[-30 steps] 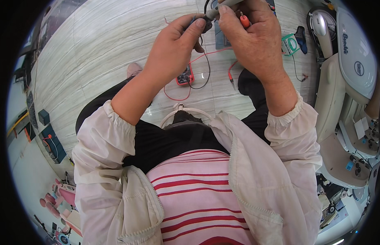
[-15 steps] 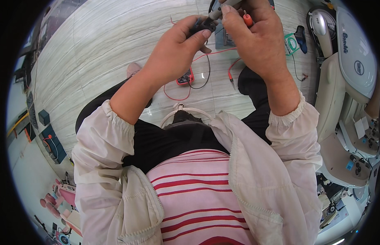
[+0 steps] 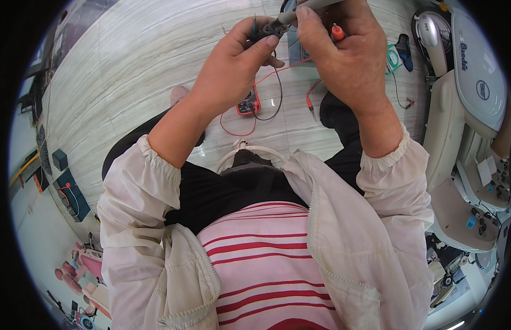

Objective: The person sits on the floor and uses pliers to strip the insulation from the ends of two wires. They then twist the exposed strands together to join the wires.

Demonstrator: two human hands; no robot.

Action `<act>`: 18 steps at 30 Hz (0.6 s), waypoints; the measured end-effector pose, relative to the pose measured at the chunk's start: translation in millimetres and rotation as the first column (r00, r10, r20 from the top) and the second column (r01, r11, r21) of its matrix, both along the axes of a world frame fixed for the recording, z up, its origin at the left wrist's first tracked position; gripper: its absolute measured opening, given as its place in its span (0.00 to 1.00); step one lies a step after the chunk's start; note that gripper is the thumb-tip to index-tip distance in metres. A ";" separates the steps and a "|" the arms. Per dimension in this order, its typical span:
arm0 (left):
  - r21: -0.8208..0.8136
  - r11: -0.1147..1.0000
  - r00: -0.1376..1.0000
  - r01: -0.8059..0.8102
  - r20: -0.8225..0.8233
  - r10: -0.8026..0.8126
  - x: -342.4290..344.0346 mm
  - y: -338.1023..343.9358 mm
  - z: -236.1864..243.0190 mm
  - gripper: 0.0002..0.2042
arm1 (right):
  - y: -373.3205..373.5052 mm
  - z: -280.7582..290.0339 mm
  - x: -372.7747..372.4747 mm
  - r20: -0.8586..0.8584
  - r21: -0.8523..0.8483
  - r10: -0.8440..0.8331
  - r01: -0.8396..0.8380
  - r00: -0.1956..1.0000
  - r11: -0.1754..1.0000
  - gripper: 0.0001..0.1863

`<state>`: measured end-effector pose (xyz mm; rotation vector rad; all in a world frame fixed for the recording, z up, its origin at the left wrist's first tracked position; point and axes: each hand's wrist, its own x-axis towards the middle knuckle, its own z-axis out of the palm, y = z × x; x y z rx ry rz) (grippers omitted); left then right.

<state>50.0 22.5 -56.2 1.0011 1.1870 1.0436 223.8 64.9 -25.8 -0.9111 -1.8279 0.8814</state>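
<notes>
Between thumb and fingers, my left hand grips a small black connector, with a short blue wire end beside it. A grey pen-shaped tool is held in my right hand, its dark front end against or just over the connector; contact is hard to make out. A red plug-like piece with a metal tip pokes out between the right fingers. The tool's rear part is cut off by the upper edge. Below the hands, a red and black multimeter lies on the floor with red and black leads.
On the marble-patterned floor lie a red test probe, a green and white box and a thin black lead with a clip. A cream-coloured scooter stands at the right. Dark boxes sit at the left.
My left hand has shifted slightly left and up with the connector. The grey tool now lies flatter, and the right hand has moved a little to the right.
</notes>
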 end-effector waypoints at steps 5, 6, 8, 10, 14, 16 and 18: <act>0.049 0.999 0.998 -0.018 0.065 0.015 0.9 1.4 -8.4 0.13 | -1.3 1.9 -0.4 0.113 0.164 0.026 -0.045 0.993 0.985 0.13; 0.062 0.998 0.997 -0.019 0.075 0.014 0.8 2.3 -10.8 0.12 | -1.2 1.1 -1.0 0.106 0.176 0.024 -0.043 0.994 0.983 0.13; 0.074 0.997 0.997 -0.029 0.068 0.024 0.8 2.4 -11.9 0.12 | -0.8 -1.2 -2.9 0.092 0.200 0.021 -0.039 0.996 0.979 0.13; 0.069 0.997 0.998 -0.047 0.033 0.045 1.3 2.3 -10.3 0.11 | -1.0 -0.6 -3.1 0.114 0.169 0.019 -0.038 0.993 0.985 0.13; 0.049 0.997 0.998 -0.058 -0.014 0.059 2.0 1.6 -5.2 0.10 | 0.5 0.4 -2.8 0.142 0.162 -0.001 -0.023 0.990 0.987 0.12; 0.036 0.998 0.998 -0.057 -0.031 0.058 3.0 1.6 -2.8 0.10 | -0.7 -2.4 -4.0 0.054 0.043 -0.012 0.010 0.998 0.999 0.11; -0.012 1.000 0.993 -0.012 -0.114 0.010 -0.5 2.1 -1.8 0.13 | -1.2 -3.0 -4.7 0.021 -0.064 -0.021 0.022 1.000 0.998 0.11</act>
